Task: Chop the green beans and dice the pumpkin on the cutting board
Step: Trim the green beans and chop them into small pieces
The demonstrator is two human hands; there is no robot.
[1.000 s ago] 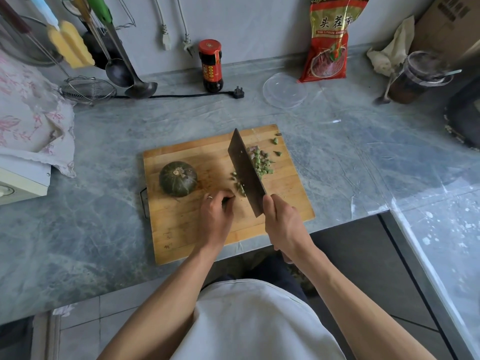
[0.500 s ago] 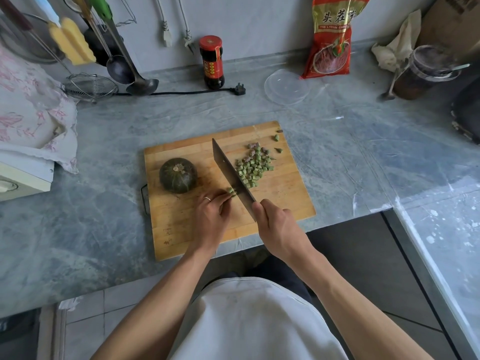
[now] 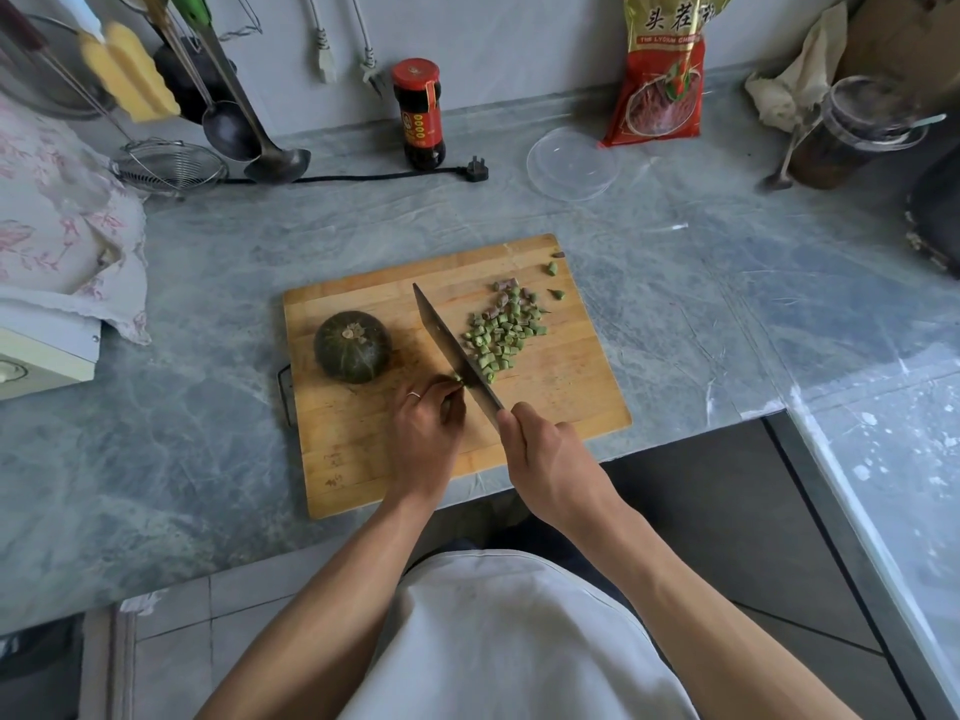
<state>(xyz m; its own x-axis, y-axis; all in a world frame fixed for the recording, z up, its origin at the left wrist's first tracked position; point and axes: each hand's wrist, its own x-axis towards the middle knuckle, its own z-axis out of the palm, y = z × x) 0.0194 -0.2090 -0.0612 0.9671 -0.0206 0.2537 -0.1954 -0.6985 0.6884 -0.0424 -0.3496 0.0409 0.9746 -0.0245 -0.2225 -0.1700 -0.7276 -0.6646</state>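
I have the cleaver (image 3: 457,350) in my right hand (image 3: 550,459), fingers wrapped round the handle, with the blade running diagonally toward the far edge of the cutting board (image 3: 363,459) and its edge down on the wood. My left hand (image 3: 423,433) pinches the last short stub of green beans (image 3: 457,377) right against the blade's left face, fingertips curled back, I judge to keep them clear of the edge while feeding the stub in. The chopped bean pieces (image 3: 501,330) lie heaped on the blade's right side, toward the board's far right corner, where each cut drops them out of the way. The whole pumpkin (image 3: 352,346) waits uncut near the board's left edge, apart from the knife. The board sits at the worktop's (image 3: 208,283) near edge, close to my body for reach.
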